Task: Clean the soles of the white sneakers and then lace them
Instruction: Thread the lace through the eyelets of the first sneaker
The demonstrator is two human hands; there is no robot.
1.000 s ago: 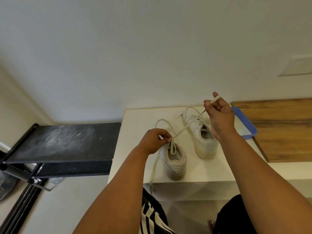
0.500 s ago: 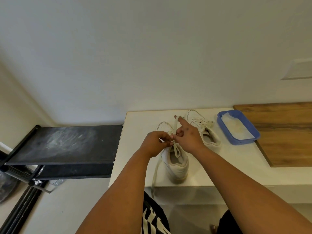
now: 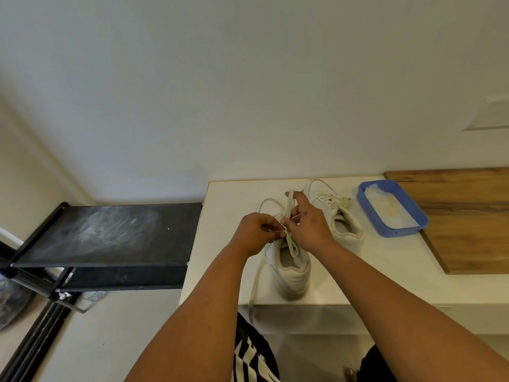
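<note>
I see my left hand (image 3: 257,232) and right hand (image 3: 308,227) each pinching the lace (image 3: 289,208) above the near sneaker (image 3: 292,271), fingers curled closed around it.

Bare forearms (image 3: 192,321); black-and-white patterned garment (image 3: 252,357)

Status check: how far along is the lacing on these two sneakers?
Looks done: the far sneaker shows lace crossed through its eyelets, ends bunched at its right side. In hand: the near sneaker, where the left hand and right hand pinch its lace above the tongue. Left: finishing that knot; one loose end hangs over the counter edge. Sole cleanliness cannot be judged here.
</note>
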